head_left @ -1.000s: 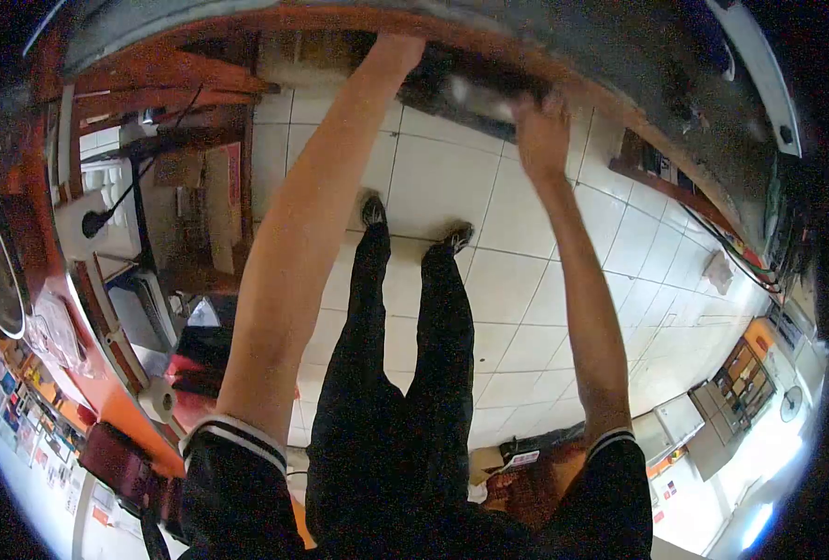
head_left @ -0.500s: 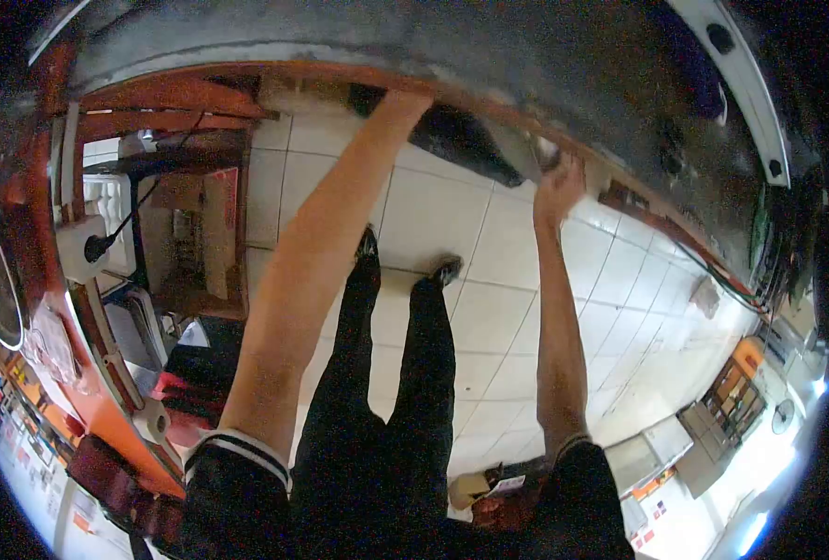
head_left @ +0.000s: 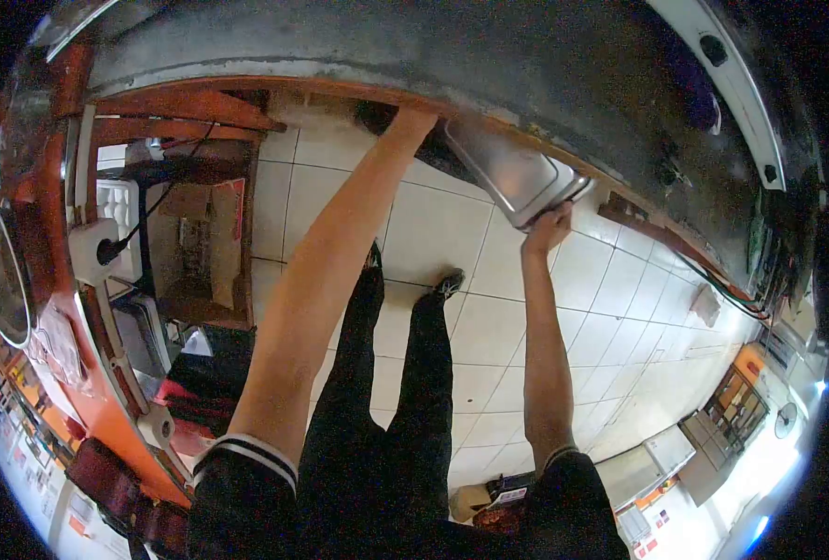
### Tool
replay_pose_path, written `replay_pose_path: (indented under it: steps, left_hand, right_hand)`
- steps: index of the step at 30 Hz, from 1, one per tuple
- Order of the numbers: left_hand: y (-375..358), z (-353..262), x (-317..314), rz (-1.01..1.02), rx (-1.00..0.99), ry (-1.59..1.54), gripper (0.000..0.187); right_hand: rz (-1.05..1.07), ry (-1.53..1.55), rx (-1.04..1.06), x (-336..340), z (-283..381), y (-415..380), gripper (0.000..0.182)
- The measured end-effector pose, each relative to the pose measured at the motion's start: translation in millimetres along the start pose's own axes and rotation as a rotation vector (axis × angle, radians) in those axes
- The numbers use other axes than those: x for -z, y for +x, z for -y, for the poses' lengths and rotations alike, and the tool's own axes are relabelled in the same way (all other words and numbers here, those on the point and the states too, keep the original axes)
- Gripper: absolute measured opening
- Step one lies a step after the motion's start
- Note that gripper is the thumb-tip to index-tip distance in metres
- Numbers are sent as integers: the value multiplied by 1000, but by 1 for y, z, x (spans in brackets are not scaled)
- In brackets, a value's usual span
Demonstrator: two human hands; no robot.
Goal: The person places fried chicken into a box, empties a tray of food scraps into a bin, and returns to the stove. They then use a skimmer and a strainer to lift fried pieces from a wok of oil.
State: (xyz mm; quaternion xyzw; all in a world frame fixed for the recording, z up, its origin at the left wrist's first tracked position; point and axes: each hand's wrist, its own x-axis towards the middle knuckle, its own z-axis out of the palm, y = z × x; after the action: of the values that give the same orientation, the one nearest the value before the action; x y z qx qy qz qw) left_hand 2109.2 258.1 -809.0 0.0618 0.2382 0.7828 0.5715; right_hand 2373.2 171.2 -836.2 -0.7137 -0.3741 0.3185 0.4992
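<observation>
My right hand (head_left: 550, 231) is closed on the near corner of a flat, silver, round-cornered metal-looking object (head_left: 512, 173). The object tilts out from beneath the worktable edge, and its far end is cut off by that edge. My left hand (head_left: 418, 121) reaches under the same edge. Only its wrist end shows; the fingers are hidden. Beside the left wrist, a dark object (head_left: 442, 159) hangs partly out of sight below the table, too shadowed to name.
Above lies the worn grey worktable (head_left: 340, 56) with a reddish wooden edge. A power strip (head_left: 727, 89) lies on it at the right. At left are a socket block with a black plug (head_left: 97, 252) and a wooden compartment (head_left: 200, 238). Pale floor tiles (head_left: 433, 224) lie beneath.
The silver object has come into fuller view from under the table edge. My right hand has shifted slightly down and left with it; my left arm has barely moved.
</observation>
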Motion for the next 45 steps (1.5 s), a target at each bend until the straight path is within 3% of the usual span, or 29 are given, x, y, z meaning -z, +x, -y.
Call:
replay_pose_path:
  steps: [3,6,9,11,14,15,16,21,24,26,30,31,32,34,36,38,39,40,41,42,44,45]
  left_hand:
    - [0,2,-2,-2,-5,-15,36]
    - [-2,2,-2,-10,-8,-20,36]
    - [-4,1,-1,-15,-14,-18,36]
    - [-4,5,2,-21,-4,-13,37]
    - [-4,4,0,-22,-12,-7,37]
    - [-4,4,-3,-29,-12,-12,37]
    - [-5,6,-3,-34,-6,-12,37]
    - [-9,4,1,-61,-17,-15,38]
    - [-12,5,3,-82,-21,-34,38]
    - [-17,5,8,-105,-38,-60,38]
    - [-18,16,14,-120,-103,-281,39]
    - [-20,17,9,-196,-111,-335,39]
    - [-27,11,-11,-510,-30,-377,40]
    - [-36,11,-11,-462,1,193,40]
    - [-39,8,-9,-475,0,408,39]
    - [-37,10,-7,-570,-17,262,37]
    - [-18,29,47,-464,-56,211,36]
    - [-18,32,71,-334,-72,613,37]
    - [-20,31,95,-156,-18,549,32]
    - [-21,29,120,18,46,483,28]
    - [-58,19,58,-537,171,109,19]
    - [-92,18,71,-203,88,397,18]
  right_hand:
    - [-94,220,-203,5,3,0,37]
    - [-132,79,-215,4,-2,-7,40]
    - [-110,344,-309,11,-27,-1,43]
    - [-135,264,-293,13,-33,-6,46]
    - [-167,350,-308,7,15,-19,36]
    - [-167,275,-270,10,-15,-17,41]
    - [-133,334,-104,18,-58,-10,44]
    - [-203,254,-232,10,-29,-16,38]
    - [-64,249,-187,22,10,-38,34]
    - [33,196,-63,39,45,-60,47]
    - [220,-102,50,90,79,-104,30]
    - [256,-297,210,100,84,-114,27]
    - [289,-495,366,110,88,-122,23]
    - [350,-738,630,132,82,-140,19]
    - [403,-811,860,152,66,-155,16]
    - [508,-998,798,180,54,-172,18]
    - [533,-1031,763,196,35,-178,17]
    - [557,-1063,725,207,25,-180,17]
    - [451,-934,896,213,32,-177,14]
    - [430,-925,893,219,37,-178,14]
    - [378,-906,884,236,44,-181,14]
    - [345,-876,864,246,33,-185,15]
